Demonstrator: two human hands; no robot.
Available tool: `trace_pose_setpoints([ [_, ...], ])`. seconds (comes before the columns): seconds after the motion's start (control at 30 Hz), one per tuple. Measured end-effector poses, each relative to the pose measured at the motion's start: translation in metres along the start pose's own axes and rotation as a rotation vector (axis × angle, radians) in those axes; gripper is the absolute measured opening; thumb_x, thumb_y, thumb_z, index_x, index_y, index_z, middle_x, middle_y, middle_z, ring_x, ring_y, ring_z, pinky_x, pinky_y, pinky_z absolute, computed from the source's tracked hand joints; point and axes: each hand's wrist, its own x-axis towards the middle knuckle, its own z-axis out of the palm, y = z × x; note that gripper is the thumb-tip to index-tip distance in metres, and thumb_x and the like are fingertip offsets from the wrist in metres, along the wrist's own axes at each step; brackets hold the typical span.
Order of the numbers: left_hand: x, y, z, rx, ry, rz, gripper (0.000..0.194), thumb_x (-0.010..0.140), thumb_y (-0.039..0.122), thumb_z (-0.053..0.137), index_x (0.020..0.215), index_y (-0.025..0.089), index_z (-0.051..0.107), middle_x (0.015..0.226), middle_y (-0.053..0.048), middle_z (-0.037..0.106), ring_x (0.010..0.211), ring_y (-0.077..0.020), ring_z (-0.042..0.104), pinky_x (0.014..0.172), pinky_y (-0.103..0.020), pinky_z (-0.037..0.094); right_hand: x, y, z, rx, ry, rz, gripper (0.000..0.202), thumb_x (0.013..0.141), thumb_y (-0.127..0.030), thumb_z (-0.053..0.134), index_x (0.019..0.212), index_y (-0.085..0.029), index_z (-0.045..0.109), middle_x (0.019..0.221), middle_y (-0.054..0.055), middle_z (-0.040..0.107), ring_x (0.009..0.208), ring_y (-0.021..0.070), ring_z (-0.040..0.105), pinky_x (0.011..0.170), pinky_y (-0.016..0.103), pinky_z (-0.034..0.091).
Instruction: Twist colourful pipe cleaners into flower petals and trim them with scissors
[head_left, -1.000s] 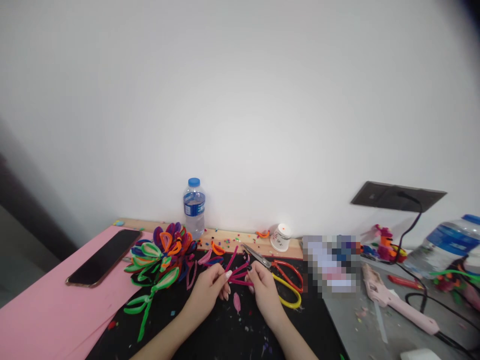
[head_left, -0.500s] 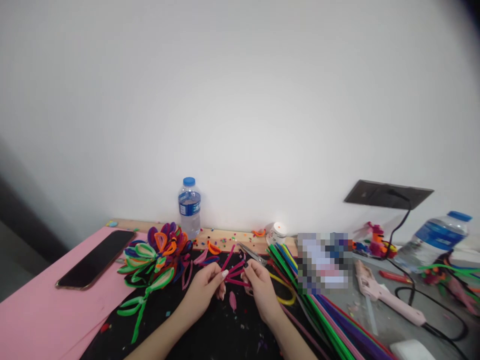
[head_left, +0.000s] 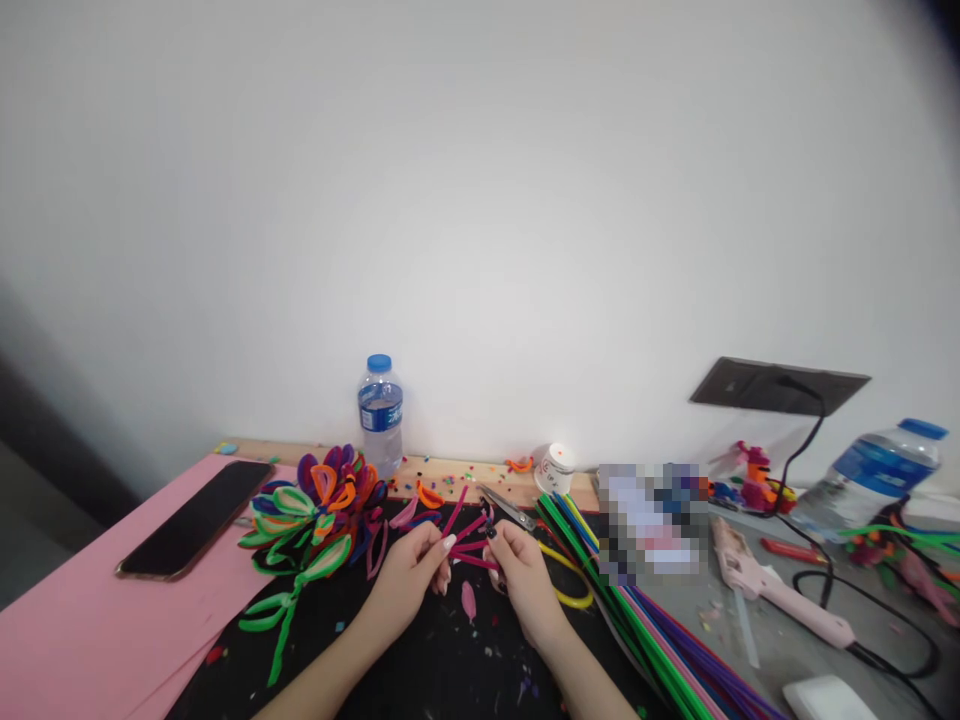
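Several magenta pipe cleaners (head_left: 469,548) fan out between my two hands above a black mat (head_left: 405,660). My left hand (head_left: 420,562) pinches them where they come together, thumb pressed on the fingers. On the other side my right hand (head_left: 516,568) is closed on the ends of the lower strands. A small pink petal-shaped piece (head_left: 469,600) lies on the mat just below the hands. Scissors (head_left: 510,508) rest behind my right hand, their handles partly hidden. Left of my left hand lies a bundle of colourful pipe-cleaner flowers (head_left: 315,510) with a green stem.
A phone (head_left: 195,520) lies on pink paper (head_left: 82,620). At the back stand a water bottle (head_left: 381,415) and a paper cup (head_left: 555,468). Long pipe cleaners (head_left: 637,620) lie at right, beside a pink glue gun (head_left: 787,600) with its cord and a second bottle (head_left: 874,475).
Both hands stay in nearly the same place, still closed on the magenta pipe cleaners, whose strands have shifted slightly. The whole view has moved a little.
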Motion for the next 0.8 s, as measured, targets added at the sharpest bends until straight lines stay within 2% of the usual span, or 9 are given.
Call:
trace_pose_setpoints([
  [0.17, 0.000, 0.000, -0.001, -0.020, 0.029, 0.005, 0.032, 0.078, 0.041, 0.049, 0.056, 0.019, 0.041, 0.044, 0.006, 0.048, 0.039, -0.0095, 0.045, 0.045, -0.021, 0.037, 0.001, -0.012, -0.006, -0.252, 0.067, -0.125, 0.025, 0.082, -0.036, 0.042, 0.064, -0.019, 0.046, 0.053, -0.005, 0.040, 0.046, 0.0109, 0.036, 0.044, 0.022, 0.028],
  [0.3, 0.001, -0.001, -0.001, -0.035, 0.052, 0.000, 0.033, 0.078, 0.043, 0.049, 0.056, 0.019, 0.042, 0.044, 0.006, 0.048, 0.038, -0.0091, 0.045, 0.044, -0.021, 0.036, -0.004, -0.040, -0.029, -0.627, 0.186, -0.205, 0.008, 0.076, -0.025, 0.045, 0.079, -0.020, 0.050, 0.061, -0.001, 0.050, 0.054, 0.0154, 0.048, 0.051, 0.025, 0.036],
  [0.37, 0.001, -0.001, -0.001, -0.040, 0.063, -0.006, 0.034, 0.077, 0.043, 0.049, 0.056, 0.019, 0.041, 0.044, 0.006, 0.048, 0.038, -0.0090, 0.045, 0.044, -0.021, 0.036, -0.010, -0.056, -0.047, -0.906, 0.270, -0.178, 0.013, 0.070, -0.023, 0.051, 0.083, -0.020, 0.050, 0.066, 0.001, 0.055, 0.061, 0.0187, 0.053, 0.056, 0.027, 0.038],
  [0.43, 0.001, -0.002, -0.001, -0.037, 0.070, -0.006, 0.034, 0.077, 0.043, 0.049, 0.056, 0.019, 0.041, 0.045, 0.006, 0.048, 0.038, -0.0091, 0.045, 0.044, -0.021, 0.036, -0.020, -0.067, -0.066, -1.173, 0.368, -0.108, 0.027, 0.065, -0.023, 0.057, 0.091, -0.019, 0.050, 0.083, 0.008, 0.058, 0.078, 0.0241, 0.056, 0.065, 0.031, 0.039],
  [0.53, 0.001, -0.003, -0.001, -0.037, 0.066, 0.003, 0.033, 0.077, 0.044, 0.049, 0.056, 0.019, 0.042, 0.045, 0.006, 0.048, 0.039, -0.0092, 0.046, 0.044, -0.020, 0.036, -0.032, -0.066, -0.087, -1.465, 0.380, 0.140, 0.031, 0.061, -0.023, 0.060, 0.090, -0.016, 0.051, 0.090, 0.014, 0.059, 0.087, 0.0311, 0.056, 0.066, 0.035, 0.039],
  [0.6, 0.001, -0.004, -0.001, -0.045, 0.062, 0.007, 0.033, 0.077, 0.044, 0.049, 0.056, 0.019, 0.042, 0.046, 0.006, 0.049, 0.039, -0.0094, 0.046, 0.044, -0.020, 0.036, -0.036, -0.059, -0.096, -1.514, 0.316, 0.265, 0.022, 0.061, -0.018, 0.057, 0.082, -0.016, 0.051, 0.083, 0.013, 0.061, 0.081, 0.0290, 0.059, 0.062, 0.033, 0.039],
  [0.63, 0.001, -0.004, -0.001, -0.050, 0.062, 0.008, 0.034, 0.077, 0.044, 0.049, 0.056, 0.019, 0.042, 0.045, 0.006, 0.049, 0.039, -0.0094, 0.046, 0.044, -0.021, 0.036, -0.036, -0.056, -0.099, -1.498, 0.275, 0.281, 0.015, 0.064, -0.016, 0.053, 0.079, -0.016, 0.051, 0.077, 0.011, 0.062, 0.077, 0.0267, 0.060, 0.060, 0.031, 0.039],
  [0.7, 0.002, -0.005, -0.001, -0.060, 0.060, 0.007, 0.034, 0.077, 0.044, 0.049, 0.056, 0.019, 0.042, 0.045, 0.006, 0.049, 0.038, -0.0094, 0.046, 0.044, -0.021, 0.036, -0.034, -0.056, -0.105, -1.463, 0.245, 0.241, 0.006, 0.068, -0.015, 0.047, 0.073, -0.017, 0.051, 0.071, 0.010, 0.062, 0.071, 0.0239, 0.061, 0.059, 0.030, 0.039],
  [0.8, 0.002, -0.006, -0.001, -0.071, 0.058, 0.009, 0.034, 0.076, 0.045, 0.050, 0.056, 0.019, 0.042, 0.045, 0.006, 0.048, 0.038, -0.0093, 0.045, 0.043, -0.021, 0.036, -0.029, -0.075, -0.110, -1.341, 0.290, 0.122, 0.011, 0.073, -0.021, 0.042, 0.076, -0.017, 0.052, 0.073, 0.010, 0.063, 0.070, 0.0232, 0.060, 0.058, 0.030, 0.041],
])
